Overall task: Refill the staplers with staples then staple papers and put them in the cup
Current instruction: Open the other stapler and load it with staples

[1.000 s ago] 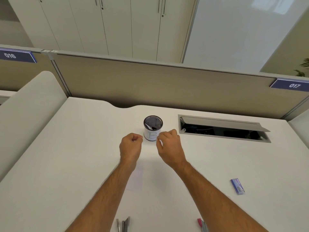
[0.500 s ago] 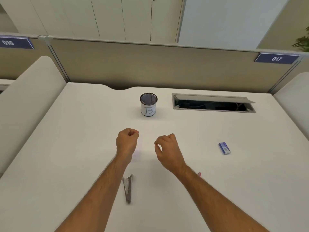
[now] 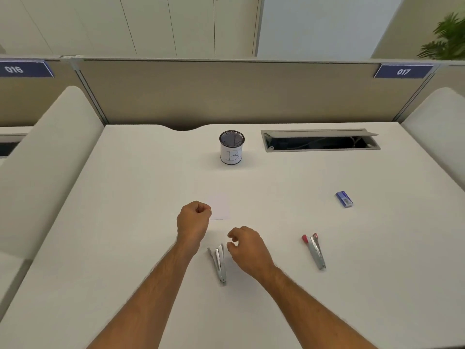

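A black mesh cup (image 3: 231, 147) with a white "B" label stands at the back middle of the white desk (image 3: 120, 222). A small white paper (image 3: 221, 207) lies in front of it. My left hand (image 3: 193, 220) is curled, thumb and forefinger pinched at the paper's left edge. A silver stapler (image 3: 219, 264) lies near me, between my forearms. My right hand (image 3: 247, 246) hovers just right of it, fingers loosely bent and apart, holding nothing. A second stapler with a red end (image 3: 314, 250) lies further right. A blue staple box (image 3: 344, 199) sits at the right.
An open cable hatch (image 3: 319, 142) is set in the desk at the back right of the cup. A beige partition (image 3: 226, 91) closes off the back edge. Rounded white side panels stand at the left (image 3: 45, 159) and right (image 3: 437, 127).
Both hands have drawn back from the cup toward me. The left hand has come to the paper's edge and the right has dropped beside the silver stapler. The view tilted down, showing both staplers.
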Demonstrator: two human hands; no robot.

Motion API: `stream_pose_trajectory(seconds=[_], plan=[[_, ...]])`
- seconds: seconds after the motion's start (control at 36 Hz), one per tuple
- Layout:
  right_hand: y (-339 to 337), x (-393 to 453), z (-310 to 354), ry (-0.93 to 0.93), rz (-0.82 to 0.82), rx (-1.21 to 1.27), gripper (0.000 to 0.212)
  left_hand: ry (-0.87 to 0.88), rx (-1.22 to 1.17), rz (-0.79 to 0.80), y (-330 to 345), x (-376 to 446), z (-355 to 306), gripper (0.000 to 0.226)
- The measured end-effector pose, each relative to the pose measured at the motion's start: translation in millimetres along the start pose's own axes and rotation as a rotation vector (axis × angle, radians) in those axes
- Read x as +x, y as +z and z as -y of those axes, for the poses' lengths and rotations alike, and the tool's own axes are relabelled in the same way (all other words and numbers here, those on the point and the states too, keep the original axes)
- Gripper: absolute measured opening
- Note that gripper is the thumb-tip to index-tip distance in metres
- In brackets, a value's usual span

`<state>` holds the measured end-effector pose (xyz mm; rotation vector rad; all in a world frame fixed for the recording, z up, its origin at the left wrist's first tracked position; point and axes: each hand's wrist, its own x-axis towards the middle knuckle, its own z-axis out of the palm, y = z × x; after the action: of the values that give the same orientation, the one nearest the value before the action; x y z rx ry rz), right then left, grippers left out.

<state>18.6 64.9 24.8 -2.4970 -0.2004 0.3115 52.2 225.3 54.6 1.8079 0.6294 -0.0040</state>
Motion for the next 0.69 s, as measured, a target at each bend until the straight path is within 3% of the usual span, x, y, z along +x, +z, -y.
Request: stream_pose_trajectory(seconds=[0.31, 0.58, 0.69], plan=[[35, -22, 23, 0.168, 0.044, 0.056, 0.06, -0.063, 0.176, 0.139, -22, -15, 33, 0.011], [43, -26, 31, 0.216, 0.02, 0.02, 0.049, -0.074, 0.387, 0.28, -23, -33, 45, 0.011], [47, -27, 33, 0.23, 0.0, 0.038, 0.037, -0.055, 0.399, 0.267, -18, -37, 49, 0.005]])
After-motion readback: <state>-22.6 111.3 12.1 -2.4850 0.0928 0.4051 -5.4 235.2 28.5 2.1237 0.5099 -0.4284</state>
